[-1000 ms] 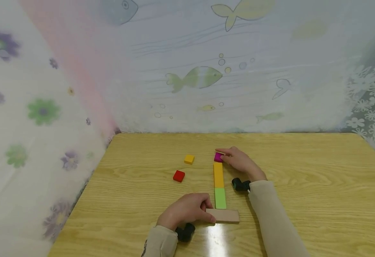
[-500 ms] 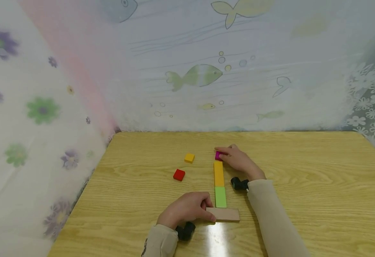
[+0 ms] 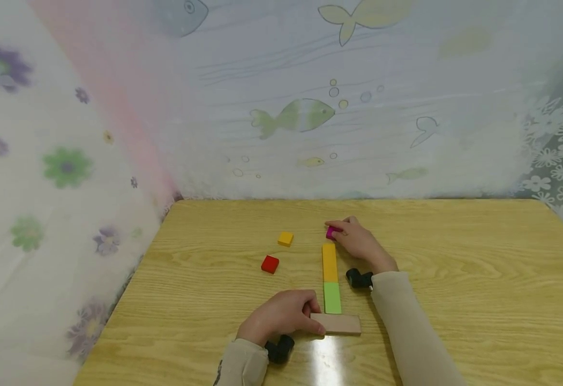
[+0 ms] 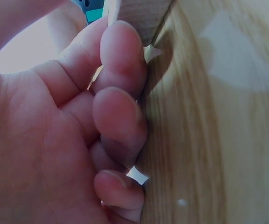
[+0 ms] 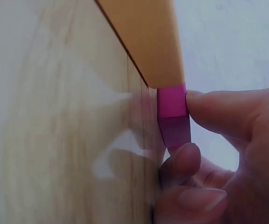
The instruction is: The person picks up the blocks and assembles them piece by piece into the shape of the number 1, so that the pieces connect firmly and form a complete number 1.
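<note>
My left hand (image 3: pixel 281 312) pinches the left end of a plain wooden block (image 3: pixel 342 324), lying crosswise near the front. In the left wrist view its other fingers (image 4: pixel 118 119) curl at the tabletop. From that block's far side, a light green block (image 3: pixel 332 298) and a longer orange block (image 3: pixel 329 262) run away from me in a line, end to end. Just beyond the orange block, my right hand (image 3: pixel 360 241) holds a small magenta block (image 5: pixel 173 102) between thumb and fingers. Part of the magenta block is hidden by the thumb in the head view.
A small yellow-orange block (image 3: pixel 285 239) and a red block (image 3: pixel 270 264) lie on the wooden table (image 3: pixel 204 289), left of the line. Black wrist cameras (image 3: pixel 279 349) hang at both wrists. Patterned curtains (image 3: pixel 281 177) stand behind the table and along its left.
My right hand has shifted the magenta block slightly away from the orange block's far end and a little to the right. The left hand and the other blocks look the same.
</note>
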`<action>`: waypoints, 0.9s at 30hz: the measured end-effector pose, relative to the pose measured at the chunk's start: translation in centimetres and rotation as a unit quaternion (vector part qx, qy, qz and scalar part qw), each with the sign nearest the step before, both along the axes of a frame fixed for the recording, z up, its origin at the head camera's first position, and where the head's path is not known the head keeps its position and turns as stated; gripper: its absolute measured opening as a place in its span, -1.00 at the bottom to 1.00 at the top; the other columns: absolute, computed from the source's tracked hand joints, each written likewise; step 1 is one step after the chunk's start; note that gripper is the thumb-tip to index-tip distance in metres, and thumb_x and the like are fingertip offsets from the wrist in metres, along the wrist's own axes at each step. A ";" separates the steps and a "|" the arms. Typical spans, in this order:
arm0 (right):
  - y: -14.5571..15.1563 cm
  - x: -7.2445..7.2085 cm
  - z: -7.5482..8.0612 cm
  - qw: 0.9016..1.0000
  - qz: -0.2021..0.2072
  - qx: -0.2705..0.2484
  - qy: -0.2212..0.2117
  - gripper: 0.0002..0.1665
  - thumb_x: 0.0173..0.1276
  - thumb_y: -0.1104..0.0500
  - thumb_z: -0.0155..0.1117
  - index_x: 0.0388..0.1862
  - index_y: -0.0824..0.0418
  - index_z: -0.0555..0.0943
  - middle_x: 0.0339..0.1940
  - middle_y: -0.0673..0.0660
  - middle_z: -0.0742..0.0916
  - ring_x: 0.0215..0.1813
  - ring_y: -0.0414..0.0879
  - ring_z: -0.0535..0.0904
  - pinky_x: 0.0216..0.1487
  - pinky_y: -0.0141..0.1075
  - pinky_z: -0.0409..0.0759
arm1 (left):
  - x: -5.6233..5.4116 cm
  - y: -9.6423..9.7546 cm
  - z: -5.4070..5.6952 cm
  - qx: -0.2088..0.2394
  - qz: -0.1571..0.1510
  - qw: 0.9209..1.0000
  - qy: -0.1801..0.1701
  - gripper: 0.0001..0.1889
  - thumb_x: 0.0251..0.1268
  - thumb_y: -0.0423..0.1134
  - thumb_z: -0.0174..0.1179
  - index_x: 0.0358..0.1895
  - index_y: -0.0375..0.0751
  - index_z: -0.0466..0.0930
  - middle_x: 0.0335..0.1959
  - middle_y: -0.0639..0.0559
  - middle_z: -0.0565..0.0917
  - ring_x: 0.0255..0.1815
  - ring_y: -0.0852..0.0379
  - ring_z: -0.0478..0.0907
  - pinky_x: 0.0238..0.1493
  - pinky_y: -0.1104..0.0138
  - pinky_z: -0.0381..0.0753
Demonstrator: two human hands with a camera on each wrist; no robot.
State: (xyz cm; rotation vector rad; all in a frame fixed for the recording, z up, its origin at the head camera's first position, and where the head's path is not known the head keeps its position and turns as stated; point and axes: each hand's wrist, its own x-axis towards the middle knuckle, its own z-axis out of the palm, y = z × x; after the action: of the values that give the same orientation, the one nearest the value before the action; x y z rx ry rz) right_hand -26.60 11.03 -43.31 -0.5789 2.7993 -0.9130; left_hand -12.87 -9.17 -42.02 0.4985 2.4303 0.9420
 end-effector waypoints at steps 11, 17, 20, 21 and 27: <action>0.3 -0.2 -0.2 0.999 -0.012 -0.039 -0.035 -0.55 0.39 0.08 -0.05 0.24 0.10 0.36 -0.01 0.23 0.47 -0.09 0.04 0.39 -0.07 -0.10 0.36 | 0.1 0.0 0.2 -0.002 0.003 1.000 0.001 -0.72 -0.13 0.02 0.36 -0.42 0.09 0.45 -0.60 0.19 0.45 -0.58 0.29 0.32 -0.52 0.43 0.28; 0.6 -0.3 -0.2 0.997 -0.010 -0.063 -0.050 -0.54 0.37 0.13 -0.01 0.24 0.15 0.35 0.08 0.28 0.50 0.11 0.14 0.37 0.11 0.02 0.27 | 0.1 0.0 0.3 0.002 0.003 1.000 -0.004 -0.73 -0.12 0.02 0.36 -0.41 0.09 0.46 -0.60 0.19 0.46 -0.59 0.28 0.32 -0.52 0.42 0.29; 0.6 -0.3 -0.2 0.997 -0.015 -0.062 -0.048 -0.54 0.37 0.07 0.00 0.23 0.15 0.37 0.07 0.27 0.51 0.11 0.14 0.37 0.12 0.02 0.25 | 0.1 0.0 0.2 0.002 0.000 1.000 -0.001 -0.73 -0.12 0.02 0.35 -0.41 0.10 0.46 -0.59 0.20 0.46 -0.59 0.29 0.33 -0.52 0.43 0.29; 0.5 -0.3 -0.2 0.997 -0.017 -0.061 -0.047 -0.53 0.36 0.06 0.01 0.22 0.15 0.37 0.06 0.26 0.52 0.11 0.14 0.38 0.12 0.02 0.25 | 0.1 0.0 0.1 0.002 -0.001 1.000 -0.001 -0.73 -0.11 0.02 0.35 -0.41 0.10 0.46 -0.59 0.20 0.46 -0.59 0.29 0.33 -0.52 0.42 0.30; 0.4 -0.4 -0.1 0.997 -0.019 -0.067 -0.045 -0.51 0.32 0.03 0.07 0.19 0.17 0.40 -0.01 0.22 0.55 0.01 0.08 0.42 0.09 -0.01 0.29 | 0.0 0.0 0.0 0.003 0.001 1.000 -0.001 -0.73 -0.12 0.03 0.35 -0.41 0.10 0.46 -0.59 0.21 0.46 -0.58 0.29 0.33 -0.52 0.42 0.30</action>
State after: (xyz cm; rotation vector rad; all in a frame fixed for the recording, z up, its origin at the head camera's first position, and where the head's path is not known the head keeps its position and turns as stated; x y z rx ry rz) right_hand -27.00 11.40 -43.45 -0.4912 2.6936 -1.1113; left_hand -12.90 -9.22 -41.98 0.4977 2.4273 0.9493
